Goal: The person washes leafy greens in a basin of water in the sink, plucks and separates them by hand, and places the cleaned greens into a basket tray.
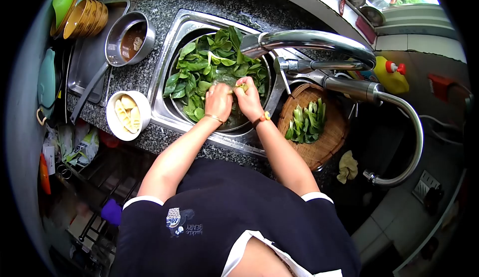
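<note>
Leafy greens [192, 80] with broad dark leaves and pale stems float in a round metal basin [172, 105] of water, set in the steel sink. Over the front of this basin my two hands meet, fingertips almost together. My right hand [249, 101] pinches the pale stem end of a leafy green [243, 87]. My left hand [218, 102] is closed beside it at the water, its fingers curled; what lies in them is hidden. To the right, a bunch of greens [307, 122] lies on a round woven bamboo tray [332, 135].
A chrome faucet [319, 38] arches over the sink's back right. At left are a white bowl of pale yellow pieces [128, 116], a saucepan of brown liquid [130, 42] and stacked bowls [87, 18]. A crumpled cloth [348, 167] and a yellow bottle [390, 77] are at right.
</note>
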Demonstrator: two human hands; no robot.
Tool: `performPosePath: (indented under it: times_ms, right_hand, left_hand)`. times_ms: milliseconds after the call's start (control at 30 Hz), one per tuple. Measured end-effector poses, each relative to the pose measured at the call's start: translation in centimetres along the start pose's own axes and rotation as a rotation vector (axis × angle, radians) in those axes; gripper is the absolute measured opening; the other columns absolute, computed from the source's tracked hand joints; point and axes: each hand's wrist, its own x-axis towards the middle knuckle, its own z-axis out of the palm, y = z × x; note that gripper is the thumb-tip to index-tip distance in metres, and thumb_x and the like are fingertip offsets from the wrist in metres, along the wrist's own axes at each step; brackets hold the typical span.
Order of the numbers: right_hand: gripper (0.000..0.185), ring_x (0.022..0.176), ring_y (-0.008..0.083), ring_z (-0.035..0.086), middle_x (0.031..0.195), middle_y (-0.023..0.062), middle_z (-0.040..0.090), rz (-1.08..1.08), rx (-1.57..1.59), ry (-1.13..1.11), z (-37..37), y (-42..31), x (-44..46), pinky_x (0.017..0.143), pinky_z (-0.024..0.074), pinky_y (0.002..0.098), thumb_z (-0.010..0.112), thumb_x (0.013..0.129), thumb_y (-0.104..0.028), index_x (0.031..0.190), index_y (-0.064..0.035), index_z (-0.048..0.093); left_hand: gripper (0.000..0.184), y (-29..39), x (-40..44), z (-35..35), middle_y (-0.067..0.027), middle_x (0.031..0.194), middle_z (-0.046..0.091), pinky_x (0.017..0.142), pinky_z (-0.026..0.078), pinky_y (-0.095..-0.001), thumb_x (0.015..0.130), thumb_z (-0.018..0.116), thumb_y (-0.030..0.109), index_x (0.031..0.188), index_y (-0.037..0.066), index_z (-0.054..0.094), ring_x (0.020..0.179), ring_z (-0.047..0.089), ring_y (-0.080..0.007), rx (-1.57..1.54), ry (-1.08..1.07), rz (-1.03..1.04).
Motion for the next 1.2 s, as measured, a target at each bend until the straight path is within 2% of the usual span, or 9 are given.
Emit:
performPosePath:
  times_ms: [133,233,500,633,800,933,1033,1167,1200]
  right_hand:
    - [0.023,0.101,0.0163,0.044,0.109,0.0100,0.044,-0.242,0.513,-0.050,1.8,-3.9,-1.8,0.088,0.0365,0.0290,0.049,0.080,0.001,0.100,-0.0018,0.039]
    - [0.046,0.107,0.0191,0.044,0.113,0.0126,0.044,-0.326,0.377,-0.016,2.8,-6.7,-2.4,0.090,0.0364,0.0308,0.052,0.081,-0.002,0.121,-0.0018,0.030]
    - [0.028,0.092,0.0307,0.049,0.093,0.0132,0.053,-0.485,-0.358,-0.094,3.5,-1.1,-0.4,0.081,0.0362,0.0394,0.056,0.072,-0.002,0.099,-0.0062,0.050]
    - [0.021,0.083,0.0274,0.054,0.092,0.0134,0.053,-0.300,-0.188,-0.024,3.2,3.3,0.1,0.072,0.0437,0.0326,0.054,0.077,-0.001,0.098,-0.0040,0.050]
    - [0.024,0.077,0.0174,0.053,0.089,0.0101,0.050,-0.367,0.132,0.083,-2.8,-5.6,-3.1,0.069,0.0445,0.0282,0.056,0.079,-0.001,0.101,-0.0014,0.046]
    - [0.021,0.077,0.0236,0.053,0.086,0.0120,0.051,-0.626,-0.403,0.265,-10.9,-9.3,-7.8,0.070,0.0436,0.0330,0.050,0.074,0.001,0.095,-0.0004,0.050]
    - [0.028,0.077,0.0289,0.052,0.085,0.0118,0.051,-0.348,-0.659,0.386,-14.7,-7.2,-9.5,0.071,0.0424,0.0354,0.053,0.070,-0.004,0.098,-0.0008,0.050]
    - [0.060,0.122,0.0328,0.027,0.126,0.0132,0.035,-0.114,-1.250,0.351,-13.9,-5.2,-9.9,0.098,0.0195,0.0553,0.066,0.068,-0.023,0.120,-0.0081,0.041]
    - [0.051,0.113,0.0319,0.038,0.116,0.0135,0.045,-0.265,-1.246,0.395,-12.6,-5.5,-9.4,0.095,0.0271,0.0496,0.065,0.068,-0.019,0.114,-0.0067,0.046]
  left_hand:
    - [0.033,3.5,0.6,-3.7,-0.0155,0.124,0.043,0.102,0.025,-0.0354,0.091,0.032,0.018,0.111,-0.002,0.050,0.119,0.037,-0.0231,-0.983,0.150,-0.035]
    - [0.069,7.1,0.7,-7.9,-0.0118,0.142,0.017,0.106,0.014,-0.0327,0.091,0.018,0.051,0.134,-0.003,0.021,0.130,0.019,-0.0227,-1.362,0.016,-0.185]
    - [0.065,0.7,0.6,-5.1,-0.0148,0.143,0.013,0.107,0.007,-0.0313,0.092,0.019,0.047,0.136,-0.001,0.014,0.132,0.010,-0.0207,-1.329,-0.105,-0.514]
    - [0.063,-0.9,0.4,-6.1,-0.0160,0.126,0.043,0.103,0.021,-0.0351,0.091,0.024,0.051,0.123,0.000,0.041,0.122,0.035,-0.0233,-1.329,-0.130,-0.553]
    - [0.022,-3.7,-0.3,-7.5,-0.0073,0.090,0.061,0.070,0.048,-0.0266,0.087,0.052,0.017,0.099,0.001,0.058,0.079,0.059,-0.0139,-0.929,-0.213,-0.406]
    - [0.017,-3.8,-1.2,-8.2,-0.0063,0.085,0.060,0.072,0.047,-0.0327,0.074,0.056,0.004,0.089,0.010,0.062,0.081,0.057,-0.0249,-0.080,-0.303,0.217]
    - [0.020,-4.2,-1.4,-7.1,-0.0038,0.083,0.057,0.074,0.046,-0.0318,0.068,0.053,0.007,0.085,0.011,0.063,0.088,0.052,-0.0227,0.217,-0.500,0.453]
    - [0.014,-4.5,-1.3,-5.4,-0.0052,0.082,0.056,0.076,0.045,-0.0334,0.072,0.053,0.012,0.083,0.010,0.061,0.086,0.051,-0.0245,0.405,-0.476,0.470]
    - [0.014,-4.4,-1.1,-5.4,-0.0052,0.082,0.056,0.076,0.045,-0.0334,0.072,0.053,0.012,0.083,0.010,0.061,0.086,0.051,-0.0245,0.409,-0.471,0.466]
